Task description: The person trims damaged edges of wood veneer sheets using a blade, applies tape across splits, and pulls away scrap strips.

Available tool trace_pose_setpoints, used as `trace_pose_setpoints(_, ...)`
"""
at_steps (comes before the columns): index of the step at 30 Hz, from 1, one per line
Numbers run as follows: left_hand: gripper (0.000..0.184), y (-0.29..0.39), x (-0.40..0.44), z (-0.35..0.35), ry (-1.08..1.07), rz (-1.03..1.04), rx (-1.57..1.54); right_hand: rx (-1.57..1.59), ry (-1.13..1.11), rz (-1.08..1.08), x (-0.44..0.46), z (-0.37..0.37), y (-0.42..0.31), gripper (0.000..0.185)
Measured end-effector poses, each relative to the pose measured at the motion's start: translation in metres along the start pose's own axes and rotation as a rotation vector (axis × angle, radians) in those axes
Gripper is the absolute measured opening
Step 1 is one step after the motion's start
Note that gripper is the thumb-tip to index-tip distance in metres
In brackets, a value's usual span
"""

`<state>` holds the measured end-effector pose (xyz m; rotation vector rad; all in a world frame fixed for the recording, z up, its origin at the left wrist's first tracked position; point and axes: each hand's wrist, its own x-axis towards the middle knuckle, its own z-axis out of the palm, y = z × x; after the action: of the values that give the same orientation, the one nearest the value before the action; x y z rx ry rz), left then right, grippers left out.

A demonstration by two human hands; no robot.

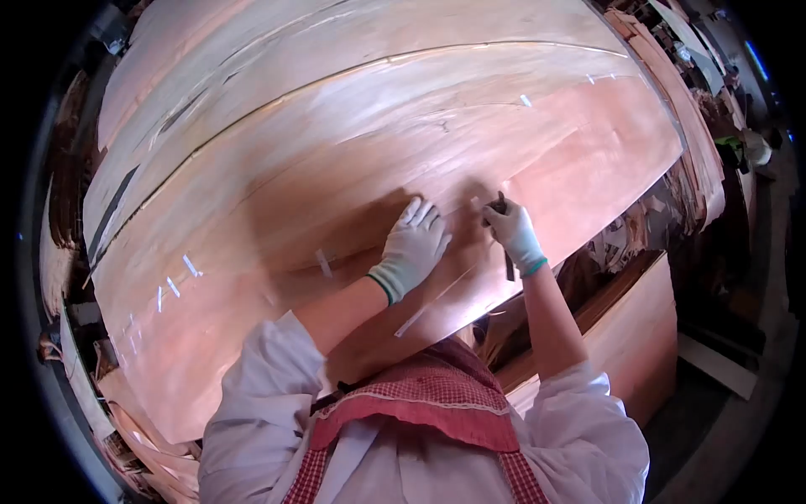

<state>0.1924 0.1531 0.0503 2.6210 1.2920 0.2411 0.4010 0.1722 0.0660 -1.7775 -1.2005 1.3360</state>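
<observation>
A large sheet of thin pinkish wood veneer (336, 185) lies before me, with seams and short white tape strips on it. My left hand (413, 245), in a white glove with a green cuff, rests on the sheet with its fingers stretched out. To the right, my right hand (512, 233), gloved too, is closed on a dark narrow tool (510, 267) whose ends show above and below the fingers. One tape strip (324, 263) lies left of my left hand, and a longer pale strip (410, 324) is nearer my body.
Stacked veneer sheets (630, 336) stand at the lower right. Torn veneer scraps (621, 239) lie beyond the sheet's right edge. More veneer layers (67, 193) are at the far left. A pale board (716, 366) lies low on the right.
</observation>
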Motion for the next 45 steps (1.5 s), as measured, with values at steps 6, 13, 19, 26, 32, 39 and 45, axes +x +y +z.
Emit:
trace_pose_setpoints(6, 0.055, 0.003, 0.064, 0.039, 0.029, 0.135, 0.051, -0.564, 0.084, -0.357, 0.046, -0.013, 0.044, 0.027)
trace_pose_setpoints(13, 0.039, 0.026, 0.081, 0.013, -0.076, 0.028, 0.097, -0.032, 0.165, -0.043, 0.017, -0.136, -0.007, 0.022)
trace_pose_setpoints(19, 0.039, 0.037, 0.191, 0.039, 0.214, -0.01, 0.067, -0.096, 0.415, -0.076, 0.088, -0.232, 0.039, 0.02)
trace_pose_setpoints(26, 0.049, 0.075, 0.351, 0.069, 0.236, 0.04, -0.07, -0.224, 0.19, -0.126, 0.242, -0.254, 0.022, 0.027)
trace_pose_setpoints(32, 0.049, 0.108, 0.383, 0.064, -0.115, 0.111, 0.331, -0.726, 0.257, -0.04, 0.228, -0.267, 0.011, 0.028)
trace_pose_setpoints(39, 0.046, 0.117, 0.386, 0.052, -0.163, 0.057, 0.174, 0.127, 0.224, 0.095, 0.156, -0.268, 0.045, 0.022)
trace_pose_setpoints(45, 0.041, 0.094, 0.321, 0.042, 0.25, -0.147, -1.312, -0.21, 0.373, -0.425, 0.102, -0.297, -0.041, 0.013)
